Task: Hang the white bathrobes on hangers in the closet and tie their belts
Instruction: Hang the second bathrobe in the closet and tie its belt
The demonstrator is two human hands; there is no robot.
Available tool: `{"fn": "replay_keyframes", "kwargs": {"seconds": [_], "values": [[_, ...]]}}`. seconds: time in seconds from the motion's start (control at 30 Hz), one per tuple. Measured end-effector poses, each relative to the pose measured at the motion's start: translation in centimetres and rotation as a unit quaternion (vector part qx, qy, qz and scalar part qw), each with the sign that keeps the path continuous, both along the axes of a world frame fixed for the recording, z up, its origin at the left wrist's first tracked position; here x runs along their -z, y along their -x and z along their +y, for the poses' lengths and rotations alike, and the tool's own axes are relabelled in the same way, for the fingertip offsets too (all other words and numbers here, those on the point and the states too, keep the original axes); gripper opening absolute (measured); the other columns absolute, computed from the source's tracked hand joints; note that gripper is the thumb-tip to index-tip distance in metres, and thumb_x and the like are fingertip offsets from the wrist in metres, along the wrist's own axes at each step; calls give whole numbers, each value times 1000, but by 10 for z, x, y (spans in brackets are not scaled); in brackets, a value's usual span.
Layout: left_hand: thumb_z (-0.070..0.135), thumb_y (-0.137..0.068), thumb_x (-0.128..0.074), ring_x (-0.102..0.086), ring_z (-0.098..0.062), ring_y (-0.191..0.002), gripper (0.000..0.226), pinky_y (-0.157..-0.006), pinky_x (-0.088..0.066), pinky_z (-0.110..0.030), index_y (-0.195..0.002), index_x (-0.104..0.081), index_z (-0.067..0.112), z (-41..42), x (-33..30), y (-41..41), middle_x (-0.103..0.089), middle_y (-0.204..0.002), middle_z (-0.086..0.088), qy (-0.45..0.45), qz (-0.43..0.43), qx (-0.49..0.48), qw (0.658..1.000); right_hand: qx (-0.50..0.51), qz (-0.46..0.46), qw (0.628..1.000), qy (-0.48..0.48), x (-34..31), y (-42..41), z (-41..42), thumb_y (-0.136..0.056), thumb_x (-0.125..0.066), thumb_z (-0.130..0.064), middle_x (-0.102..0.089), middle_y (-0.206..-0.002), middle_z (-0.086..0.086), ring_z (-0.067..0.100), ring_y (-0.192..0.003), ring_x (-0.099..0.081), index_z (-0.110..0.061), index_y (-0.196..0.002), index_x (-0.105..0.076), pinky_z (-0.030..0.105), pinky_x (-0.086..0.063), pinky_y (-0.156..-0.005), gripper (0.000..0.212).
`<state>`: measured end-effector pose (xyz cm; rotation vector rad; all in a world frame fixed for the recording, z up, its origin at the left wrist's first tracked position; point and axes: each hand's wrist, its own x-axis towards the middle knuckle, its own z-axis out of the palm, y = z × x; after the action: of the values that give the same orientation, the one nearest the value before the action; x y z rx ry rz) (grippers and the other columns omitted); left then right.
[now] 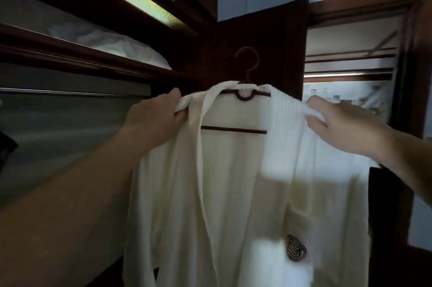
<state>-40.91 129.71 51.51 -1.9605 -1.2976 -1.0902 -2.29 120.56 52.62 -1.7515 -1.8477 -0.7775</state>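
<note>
The robe (233, 181) hangs between both hands on a dark hanger (234, 130), held up before the closet door (268, 36), right of the rail (70, 92). It is soft white cloth with a ribbed collar and a striped oval badge (295, 247). The left hand (154, 116) is clenched round its bunched shoulder; the right hand (339, 123), arm outstretched, pinches the other shoulder

Bathrobe (233, 181): soft white cloth, matt, held between both hands. Collar (287, 109) beside the right hand (339, 123): ribbed in fine ridges. Emblem (296, 247) below that hand: dark stitched thread. Hanger (233, 129) right of the left hand (154, 113): dark, smooth. Rail (70, 92) left of that hand: bright polished metal. Shelf (81, 57) above it: dark glossy wood.
</note>
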Motion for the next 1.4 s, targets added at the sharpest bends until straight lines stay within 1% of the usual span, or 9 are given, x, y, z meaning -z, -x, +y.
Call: {"fn": "replay_keyframes", "kwargs": {"seconds": [0.17, 0.4, 0.53, 0.67, 0.87, 1.03, 1.17, 1.3, 1.4], "values": [[51, -101, -43, -57, -34, -74, 26, -66, -38, -39, -95, -39, 25, 33, 10, 70, -64, -95, -4, 39, 5, -92, 995, -59, -8, 998, 33, 6, 71, 77, -101, -42, -47, -55, -76, 3, 36, -76, -62, -33, -112, -38, 42, -53, -68, 19], [48, -102, -43, -63, -42, -90, 27, -69, -39, -41, -95, -40, 23, 85, 22, 137, -66, -102, -8, 76, -47, -157, 984, -149, -41, 987, 43, -9, 140, 182, -105, -38, -46, -62, -72, -5, 16, -59, -61, -37, -113, -40, 39, -55, -59, 12], [47, -102, -44, -55, -37, -82, 26, -71, -40, -41, -94, -40, 23, 131, 27, 166, -64, -99, -6, 86, -75, -195, 974, -175, -65, 981, 47, -7, 175, 258, -105, -40, -46, -60, -69, -5, 14, -56, -59, -38, -111, -39, 36, -52, -53, 10], [46, -98, -48, -60, -40, -86, 26, -76, -52, -46, -89, -37, 25, 182, 31, 187, -61, -91, -3, 98, -126, -191, 969, -220, -72, 971, 62, -11, 202, 335, -104, -44, -44, -60, -71, -4, 12, -59, -58, -38, -107, -39, 33, -48, -54, 8], [47, -95, -46, -58, -36, -78, 24, -73, -54, -43, -86, -39, 25, 241, 29, 223, -58, -80, -3, 110, -195, -197, 954, -256, -47, 962, 77, -18, 248, 432, -101, -45, -47, -63, -81, -5, 17, -72, -61, -37, -106, -41, 39, -53, -68, 13], [51, -93, -48, -61, -34, -88, 23, -72, -50, -37, -91, -49, 28, 293, 28, 267, -63, -93, -1, 136, -213, -241, 937, -282, -22, 954, 97, -12, 297, 497, -100, -46, -46, -65, -85, -4, 22, -78, -63, -33, -104, -45, 41, -54, -75, 14], [38, -91, -52, -62, -36, -87, 20, -71, -50, -38, -90, -53, 18, 343, 36, 306, -68, -88, -1, 154, -239, -232, 930, -286, -12, 953, 100, -2, 342, 548, -99, -45, -49, -65, -86, -3, 24, -80, -64, -31, -102, -47, 42, -55, -76, 18], [47, -92, -52, -65, -32, -88, 27, -65, -46, -35, -90, -54, 20, 399, 37, 351, -69, -94, -3, 180, -239, -252, 920, -278, -11, 954, 111, 6, 384, 596, -100, -44, -51, -66, -95, -1, 29, -90, -67, -30, -103, -48, 39, -52, -75, 22], [54, -89, -51, -67, -33, -99, 31, -74, -51, -38, -92, -58, 24, 447, 33, 385, -70, -94, 0, 178, -254, -217, 926, -284, -2, 954, 97, 3, 416, 631, -100, -42, -53, -58, -83, -5, 30, -83, -64, -29, -93, -46, 40, -49, -70, 25]]}}
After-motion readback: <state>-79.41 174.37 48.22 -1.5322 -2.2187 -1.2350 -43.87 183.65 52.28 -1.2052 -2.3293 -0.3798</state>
